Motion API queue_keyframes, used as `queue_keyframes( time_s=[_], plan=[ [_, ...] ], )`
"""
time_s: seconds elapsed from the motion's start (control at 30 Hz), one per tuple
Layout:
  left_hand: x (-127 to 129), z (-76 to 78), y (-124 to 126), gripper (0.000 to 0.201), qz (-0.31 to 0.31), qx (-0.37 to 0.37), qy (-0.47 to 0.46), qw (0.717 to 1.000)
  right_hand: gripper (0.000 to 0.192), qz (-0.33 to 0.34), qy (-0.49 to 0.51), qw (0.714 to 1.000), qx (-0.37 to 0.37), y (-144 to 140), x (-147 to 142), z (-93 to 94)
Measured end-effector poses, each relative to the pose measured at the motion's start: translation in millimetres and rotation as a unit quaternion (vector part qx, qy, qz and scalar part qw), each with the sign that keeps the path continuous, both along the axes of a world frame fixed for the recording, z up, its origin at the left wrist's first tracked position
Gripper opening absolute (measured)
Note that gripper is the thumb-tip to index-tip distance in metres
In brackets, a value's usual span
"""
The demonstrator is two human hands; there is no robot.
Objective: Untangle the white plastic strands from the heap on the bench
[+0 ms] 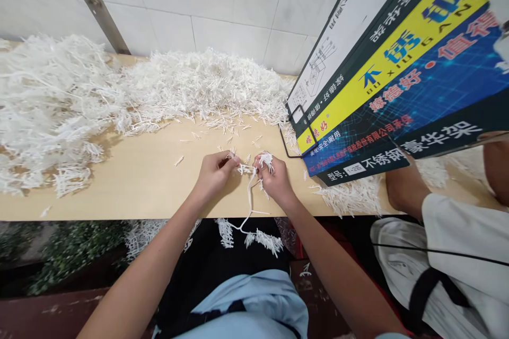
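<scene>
Both hands, left hand (214,175) and right hand (274,180), pinch one white plastic strip (249,196) between them; I judge its dangling tail may snag the table edge (119,214) below.

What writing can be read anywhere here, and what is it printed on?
All of it is on the cardboard box at the right of the table:
"不锈钢豪华架" in white on the dark bottom band.
"型号: 1-2层" on the small label at the bottom left of the box.
"不锈钢" in blue on the yellow band.
"美观安全耐用" in small print below the yellow band.
The red line on the blue panel and the print on the white panel with the drawing are too small to read surely.
</scene>
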State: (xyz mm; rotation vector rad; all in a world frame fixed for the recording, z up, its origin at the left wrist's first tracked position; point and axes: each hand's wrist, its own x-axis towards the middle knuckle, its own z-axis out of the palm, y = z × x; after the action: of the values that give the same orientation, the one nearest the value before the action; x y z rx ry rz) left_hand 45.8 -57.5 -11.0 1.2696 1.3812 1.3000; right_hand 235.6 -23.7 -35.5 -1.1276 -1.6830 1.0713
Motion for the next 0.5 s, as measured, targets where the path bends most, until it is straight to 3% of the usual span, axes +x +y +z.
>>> queue_keyframes(
  time_s=[0.13, 0.3, 0.5],
  plan=[
    [0.3, -2.6, 0.3, 0.038, 0.005, 0.015, 0.015, 1.000, 0.039, 0.023, 0.020, 0.999, -0.028, -0.7, -1.2, 6.6],
    [1.1, -2.1, -0.9, 0.041, -0.042, 0.014, 0.049, 0.998, 0.039, 0.054, -0.027, 0.998, -0.027, -2.2, -8.2, 14.7],
    [2.3, -3.2, -1.9, 0.034, 0.021, 0.037, 0.087, 0.995, 0.043, 0.092, -0.083, 0.992, -0.010, 3.1, -6.0, 10.0]
  ],
)
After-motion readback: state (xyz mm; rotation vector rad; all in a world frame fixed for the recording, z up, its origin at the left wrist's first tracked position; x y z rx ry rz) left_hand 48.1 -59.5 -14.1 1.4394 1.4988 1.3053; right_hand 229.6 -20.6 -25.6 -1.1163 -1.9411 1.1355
